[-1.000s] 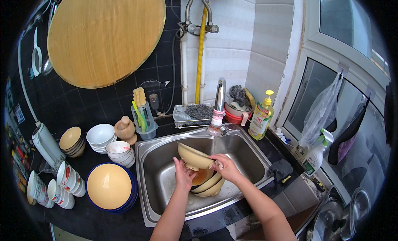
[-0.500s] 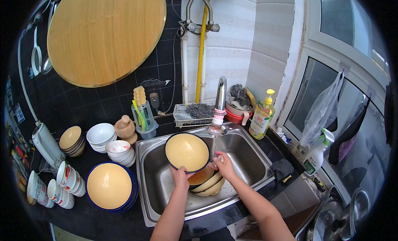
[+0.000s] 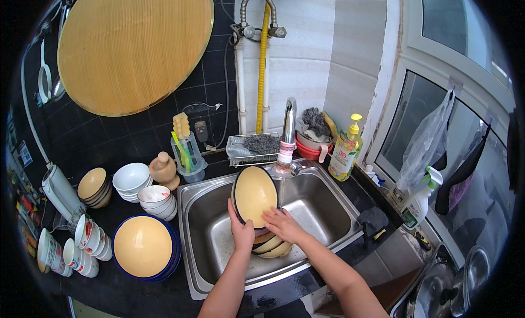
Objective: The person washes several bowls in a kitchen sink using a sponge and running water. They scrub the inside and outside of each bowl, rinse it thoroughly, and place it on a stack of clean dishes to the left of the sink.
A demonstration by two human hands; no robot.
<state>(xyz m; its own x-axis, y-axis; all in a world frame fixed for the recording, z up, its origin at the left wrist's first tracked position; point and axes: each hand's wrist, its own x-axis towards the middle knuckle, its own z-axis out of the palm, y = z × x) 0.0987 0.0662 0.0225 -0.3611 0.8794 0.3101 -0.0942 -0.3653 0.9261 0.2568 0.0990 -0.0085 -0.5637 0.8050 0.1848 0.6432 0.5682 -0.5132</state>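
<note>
A yellow bowl with a dark rim (image 3: 255, 193) is tilted over the sink, its inside facing me. My left hand (image 3: 241, 226) is closed on its lower left edge, thumb on the near side. Against the lower right of its inner face lies my right hand (image 3: 282, 224), fingers stretched out flat. Beneath the hands, several stacked yellow bowls (image 3: 273, 248) rest in the steel sink (image 3: 322, 222), partly hidden by the held bowl and my hands. The faucet (image 3: 288, 133) stands just behind, and a thin stream of water seems to fall from it.
Left of the sink stand a stack of large yellow bowls (image 3: 143, 247), white bowls (image 3: 132, 178), patterned cups (image 3: 90, 236) and a wooden mortar (image 3: 164, 171). A yellow-capped soap bottle (image 3: 345, 148) and a wire rack (image 3: 252, 148) are behind it. A spray bottle (image 3: 421, 200) stands right.
The bowl has turned more upright and shifted right. My right hand has left its place under the faucet, moved lower left and opened flat onto the bowl's inner face.
</note>
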